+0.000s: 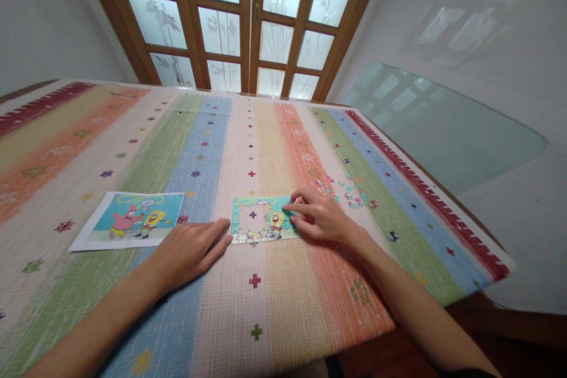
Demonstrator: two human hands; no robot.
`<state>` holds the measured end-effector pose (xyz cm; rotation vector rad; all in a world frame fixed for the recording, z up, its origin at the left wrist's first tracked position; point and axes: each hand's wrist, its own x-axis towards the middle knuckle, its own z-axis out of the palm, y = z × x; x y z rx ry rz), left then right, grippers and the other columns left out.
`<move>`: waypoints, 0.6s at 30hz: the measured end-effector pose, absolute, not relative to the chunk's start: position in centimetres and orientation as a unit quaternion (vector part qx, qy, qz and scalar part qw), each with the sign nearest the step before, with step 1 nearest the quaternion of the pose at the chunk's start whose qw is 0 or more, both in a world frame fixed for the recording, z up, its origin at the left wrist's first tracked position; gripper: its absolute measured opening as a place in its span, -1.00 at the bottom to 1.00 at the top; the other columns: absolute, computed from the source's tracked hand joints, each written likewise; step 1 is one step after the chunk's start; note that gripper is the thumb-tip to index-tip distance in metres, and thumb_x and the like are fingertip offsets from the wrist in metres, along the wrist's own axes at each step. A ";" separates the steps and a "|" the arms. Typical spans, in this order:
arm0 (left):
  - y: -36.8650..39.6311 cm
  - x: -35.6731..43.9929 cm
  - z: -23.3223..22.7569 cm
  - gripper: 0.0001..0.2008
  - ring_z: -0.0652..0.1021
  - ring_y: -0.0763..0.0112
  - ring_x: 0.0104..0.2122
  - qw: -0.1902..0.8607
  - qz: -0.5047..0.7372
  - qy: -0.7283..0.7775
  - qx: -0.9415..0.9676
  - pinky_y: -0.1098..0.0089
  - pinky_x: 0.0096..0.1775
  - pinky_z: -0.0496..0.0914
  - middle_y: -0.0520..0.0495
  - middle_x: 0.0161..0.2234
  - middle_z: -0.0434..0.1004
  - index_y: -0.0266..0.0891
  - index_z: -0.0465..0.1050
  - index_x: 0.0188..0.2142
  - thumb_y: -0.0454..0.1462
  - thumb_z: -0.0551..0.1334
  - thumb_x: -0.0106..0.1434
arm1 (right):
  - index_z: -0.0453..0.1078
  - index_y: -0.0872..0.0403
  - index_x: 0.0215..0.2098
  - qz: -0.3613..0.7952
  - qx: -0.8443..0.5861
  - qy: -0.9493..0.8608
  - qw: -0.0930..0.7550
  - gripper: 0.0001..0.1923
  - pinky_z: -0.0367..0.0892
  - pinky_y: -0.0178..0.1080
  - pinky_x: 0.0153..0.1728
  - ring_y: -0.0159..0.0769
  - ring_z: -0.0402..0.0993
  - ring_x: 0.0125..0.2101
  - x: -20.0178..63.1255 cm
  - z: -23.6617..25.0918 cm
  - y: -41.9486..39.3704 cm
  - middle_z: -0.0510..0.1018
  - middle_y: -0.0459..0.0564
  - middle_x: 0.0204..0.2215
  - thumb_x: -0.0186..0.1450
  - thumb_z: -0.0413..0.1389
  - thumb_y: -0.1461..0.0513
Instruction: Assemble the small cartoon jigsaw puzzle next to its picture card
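Observation:
A partly assembled jigsaw puzzle [241,238] lies on the table, with a gap in its left-centre where the cloth shows through. A yellow cartoon figure appears on its right half. My left hand [190,248] rests on the cloth, fingers stretched out, their tips at the puzzle's left edge. Over the right side of the puzzle is my right hand [321,215], its fingers bent slightly and apart, tips touching the pieces there; no piece shows between them. Loose puzzle pieces [354,196] are scattered just beyond my right hand.
A printed reference picture [100,218] with cartoon figures lies left of the puzzle, beside my left forearm. A striped, patterned tablecloth [257,307] covers the table. Past the far edge stands a wooden door with glass panes [221,29]; a pale wall [509,23] rises at right.

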<state>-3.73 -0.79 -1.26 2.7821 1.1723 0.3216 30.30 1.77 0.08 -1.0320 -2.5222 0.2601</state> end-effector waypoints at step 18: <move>-0.8 -3.8 -1.2 -0.60 0.64 0.23 -0.43 0.063 0.119 0.392 0.910 0.32 -0.39 0.43 -0.11 -0.38 0.65 -0.22 0.43 -0.08 -0.06 -0.09 0.54 | 0.58 0.01 -0.03 0.099 -0.392 -0.892 0.201 -0.72 0.38 -0.03 -0.08 -0.11 0.47 -0.14 30.1 0.1 1.8 0.61 0.11 -0.15 0.43 0.07 0.15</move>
